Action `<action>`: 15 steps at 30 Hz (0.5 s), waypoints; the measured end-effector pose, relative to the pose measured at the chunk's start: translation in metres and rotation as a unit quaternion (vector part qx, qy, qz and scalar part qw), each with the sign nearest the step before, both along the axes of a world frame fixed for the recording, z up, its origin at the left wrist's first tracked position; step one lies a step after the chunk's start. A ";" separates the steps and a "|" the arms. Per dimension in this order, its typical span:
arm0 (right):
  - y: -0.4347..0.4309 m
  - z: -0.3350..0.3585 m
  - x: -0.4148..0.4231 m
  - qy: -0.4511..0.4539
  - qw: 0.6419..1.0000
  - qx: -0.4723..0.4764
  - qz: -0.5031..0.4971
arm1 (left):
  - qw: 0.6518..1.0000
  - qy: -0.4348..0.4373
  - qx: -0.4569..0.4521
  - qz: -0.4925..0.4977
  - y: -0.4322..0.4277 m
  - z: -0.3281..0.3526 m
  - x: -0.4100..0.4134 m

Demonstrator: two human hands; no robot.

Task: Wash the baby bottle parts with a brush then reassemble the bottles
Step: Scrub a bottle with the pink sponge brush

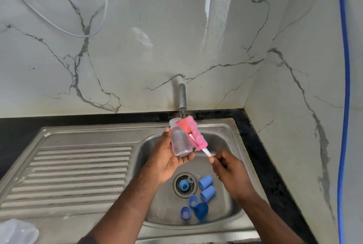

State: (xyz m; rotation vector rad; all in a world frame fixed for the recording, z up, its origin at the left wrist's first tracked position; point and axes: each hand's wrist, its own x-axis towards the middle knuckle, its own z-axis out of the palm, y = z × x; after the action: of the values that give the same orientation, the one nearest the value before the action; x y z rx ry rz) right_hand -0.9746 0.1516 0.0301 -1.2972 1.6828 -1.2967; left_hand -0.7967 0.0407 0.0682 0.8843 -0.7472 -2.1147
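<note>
Two bare hands are working over a steel sink. The left hand is cradling a clear baby bottle, thumb along its side and fingers curling under its base. The right hand is pinching the white handle of a pink brush, whose head is lying against the bottle's upper part, just below the tap at 12 o'clock. Six blue parts are lying in the basin toward 6 o'clock, one on the drain strainer, the others clustering just beside it. The ridged drainboard is stretching away at 9 o'clock. The black bench is edging the sink at 3 o'clock, hard against the wall.
</note>
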 end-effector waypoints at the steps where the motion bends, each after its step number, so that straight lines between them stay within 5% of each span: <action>1: 0.003 0.000 0.001 0.007 1.000 0.001 0.023 | 1.000 0.004 -0.003 -0.006 -0.001 0.000 0.000; 15: 0.002 0.004 0.003 -0.013 1.000 0.010 0.000 | 0.998 -0.032 -0.026 0.038 -0.003 -0.001 -0.006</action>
State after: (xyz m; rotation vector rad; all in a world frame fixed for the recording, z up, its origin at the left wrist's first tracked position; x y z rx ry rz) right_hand -0.9719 0.1536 0.0344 -1.2633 1.6742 -1.2878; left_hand -0.8031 0.0376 0.0674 0.9416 -0.7850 -2.0011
